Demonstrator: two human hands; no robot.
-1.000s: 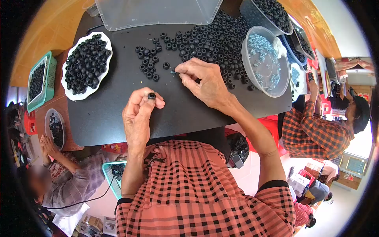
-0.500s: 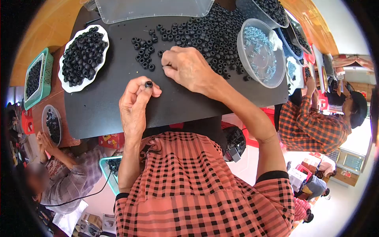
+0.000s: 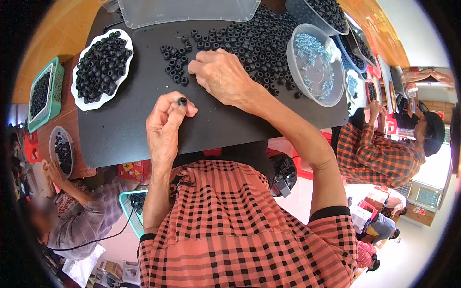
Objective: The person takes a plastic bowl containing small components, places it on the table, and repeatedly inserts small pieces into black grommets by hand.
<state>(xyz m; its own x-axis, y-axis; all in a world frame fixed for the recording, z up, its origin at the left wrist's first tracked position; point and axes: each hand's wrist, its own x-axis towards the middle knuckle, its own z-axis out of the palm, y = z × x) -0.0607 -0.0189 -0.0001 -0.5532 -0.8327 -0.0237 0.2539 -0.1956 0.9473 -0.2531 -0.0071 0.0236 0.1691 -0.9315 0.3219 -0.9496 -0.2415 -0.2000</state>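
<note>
- Over the dark counter (image 3: 127,132), in the head view, I see the person's left hand (image 3: 162,120) with thumb and fingers pinched together on one black bead (image 3: 182,101), its hole facing up.
- Near it, farther in over the counter, the right hand (image 3: 221,74) hovers or rests with bent fingers at the edge of the loose beads; its fingertips are hidden, so I can't tell whether they grip anything.
- Just beside the right hand's fingers lies a small group of black beads (image 3: 175,65), and beyond the hand spreads a much larger heap (image 3: 269,41).
- Towards the left end of the counter stands a white plate (image 3: 85,106) with a wavy rim, piled with more black beads.
- On the right, near the heap, there's a clear round tub (image 3: 316,74) with small blue bits in it.
- At the far edge sits a clear plastic box (image 3: 187,10).
- Off to the right, a co-worker in a checked shirt (image 3: 379,158) sits, hands raised.
</note>
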